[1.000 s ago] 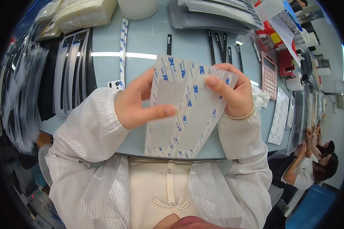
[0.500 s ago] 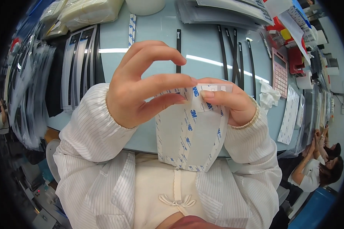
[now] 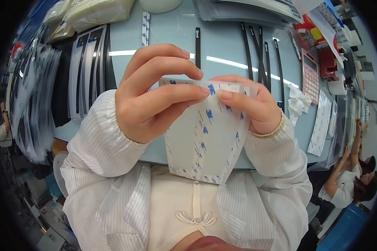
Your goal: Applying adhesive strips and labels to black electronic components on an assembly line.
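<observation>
A translucent plastic sheet [image 3: 183,138], edged and crossed by white adhesive tape strips [image 3: 205,129] with blue print, hangs over the table's near edge in front of my chest. My right hand [image 3: 262,104] holds it by the upper right corner, thumb on the front and fingers behind. My left hand [image 3: 148,92] is at the sheet's top edge, beside the right thumb. Its index finger and thumb are pinched together near the top of the middle strip; anything between the tips is too small to make out. Its other fingers curl above the sheet.
Black strips [image 3: 198,48] lie across the glass-topped table beyond my hands. At right are a crumpled tissue [image 3: 298,100], a pink calculator [image 3: 310,79] and a printed strip sheet [image 3: 320,125]. Plastic sheet stacks [image 3: 243,12] stand at the back; more hang at left. People sit at far right.
My left index finger and thumb have closed from a parted pose into a pinch at the sheet's top. The sheet has shifted slightly left and up.
</observation>
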`<state>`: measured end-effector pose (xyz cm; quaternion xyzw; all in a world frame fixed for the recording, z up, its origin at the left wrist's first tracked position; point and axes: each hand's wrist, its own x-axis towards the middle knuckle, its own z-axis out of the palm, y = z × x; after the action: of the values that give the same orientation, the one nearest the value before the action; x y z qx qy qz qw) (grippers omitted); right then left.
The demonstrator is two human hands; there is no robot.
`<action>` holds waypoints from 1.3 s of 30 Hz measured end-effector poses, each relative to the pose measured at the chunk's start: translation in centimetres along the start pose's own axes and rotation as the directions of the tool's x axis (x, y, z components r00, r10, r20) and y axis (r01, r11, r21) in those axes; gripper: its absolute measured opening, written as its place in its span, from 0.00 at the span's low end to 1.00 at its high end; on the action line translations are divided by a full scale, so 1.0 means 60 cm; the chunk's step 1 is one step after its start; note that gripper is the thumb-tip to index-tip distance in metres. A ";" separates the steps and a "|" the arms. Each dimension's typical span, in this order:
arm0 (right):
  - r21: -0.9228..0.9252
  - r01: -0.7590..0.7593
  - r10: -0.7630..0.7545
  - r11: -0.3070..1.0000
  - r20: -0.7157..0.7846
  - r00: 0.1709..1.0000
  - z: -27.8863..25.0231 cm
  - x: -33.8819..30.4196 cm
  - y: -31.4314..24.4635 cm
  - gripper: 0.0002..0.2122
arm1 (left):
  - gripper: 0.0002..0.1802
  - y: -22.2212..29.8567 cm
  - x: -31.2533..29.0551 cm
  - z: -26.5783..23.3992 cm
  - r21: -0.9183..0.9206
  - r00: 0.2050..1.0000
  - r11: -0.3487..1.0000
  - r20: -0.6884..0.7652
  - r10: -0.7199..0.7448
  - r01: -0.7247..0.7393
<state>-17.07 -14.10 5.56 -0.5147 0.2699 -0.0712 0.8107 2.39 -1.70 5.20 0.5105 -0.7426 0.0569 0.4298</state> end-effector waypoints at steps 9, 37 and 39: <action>-0.428 0.197 -0.331 0.882 -0.265 0.906 -0.041 0.066 0.019 0.16 | 0.16 0.034 -0.004 -0.022 0.212 0.995 0.972 0.045 0.092 -0.100; -0.692 0.457 -0.524 0.559 0.133 0.842 0.010 0.010 0.089 0.12 | 0.19 0.021 0.001 -0.010 0.096 1.000 0.995 -0.014 0.018 -0.017; -0.679 0.458 -0.515 0.573 0.136 0.846 0.016 0.010 0.092 0.11 | 0.19 0.024 0.000 -0.013 0.093 1.000 0.996 -0.017 0.004 -0.002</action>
<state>-16.96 -11.04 0.84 -0.8286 0.1555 -0.2052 0.4972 1.69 -0.64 6.18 0.5284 -0.7362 0.0964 0.4118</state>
